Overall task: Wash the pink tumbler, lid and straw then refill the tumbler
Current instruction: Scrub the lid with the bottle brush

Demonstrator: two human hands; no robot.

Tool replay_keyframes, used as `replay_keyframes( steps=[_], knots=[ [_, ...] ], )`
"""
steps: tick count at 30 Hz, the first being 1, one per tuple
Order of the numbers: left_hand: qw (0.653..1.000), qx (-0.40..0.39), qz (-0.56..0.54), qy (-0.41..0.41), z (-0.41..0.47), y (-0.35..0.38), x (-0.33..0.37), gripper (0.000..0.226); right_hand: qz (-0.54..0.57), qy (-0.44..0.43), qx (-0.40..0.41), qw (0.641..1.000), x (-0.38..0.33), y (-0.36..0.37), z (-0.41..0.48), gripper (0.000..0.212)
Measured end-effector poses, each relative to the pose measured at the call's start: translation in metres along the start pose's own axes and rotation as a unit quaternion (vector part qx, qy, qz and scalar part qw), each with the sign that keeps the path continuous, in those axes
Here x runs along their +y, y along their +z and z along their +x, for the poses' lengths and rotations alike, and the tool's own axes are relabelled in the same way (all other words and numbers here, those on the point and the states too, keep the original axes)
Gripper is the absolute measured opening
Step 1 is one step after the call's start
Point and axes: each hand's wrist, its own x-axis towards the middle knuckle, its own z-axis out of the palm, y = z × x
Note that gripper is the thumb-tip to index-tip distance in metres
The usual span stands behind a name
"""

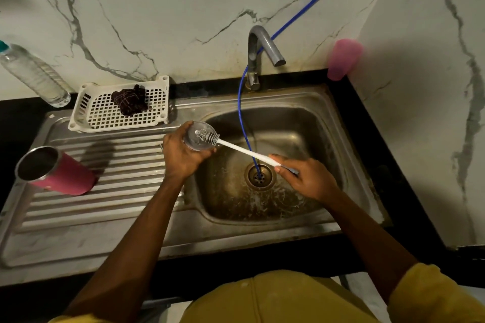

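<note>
The clear lid (193, 142), held in the left grip (181, 156) at the sink basin's (301, 136) left edge, gets scrubbed by a white bottle brush (236, 146) grasped in the right grip (308, 178), while the pink tumbler (60, 174) stands open on the drainboard (126, 170); straw unseen, refill seemingly not yet begun.
</note>
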Motion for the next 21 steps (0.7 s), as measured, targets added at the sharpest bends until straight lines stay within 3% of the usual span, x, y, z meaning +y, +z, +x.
replay_keyframes(
  steps=[8,15,21],
  knots=[
    [1.0,-0.013,0.008,0.015,0.01,-0.002,0.011,0.099,-0.05,0.025,0.017,0.998,-0.012,-0.001,0.014,0.042],
    [0.998,-0.017,0.025,0.051,0.012,-0.014,0.003,0.101,0.075,-0.025,-0.017,0.997,-0.004,-0.009,0.004,0.042],
    [0.997,-0.043,0.028,0.053,0.012,-0.009,0.008,0.103,-0.024,0.009,-0.007,1.0,0.007,-0.016,-0.001,0.046]
  ],
)
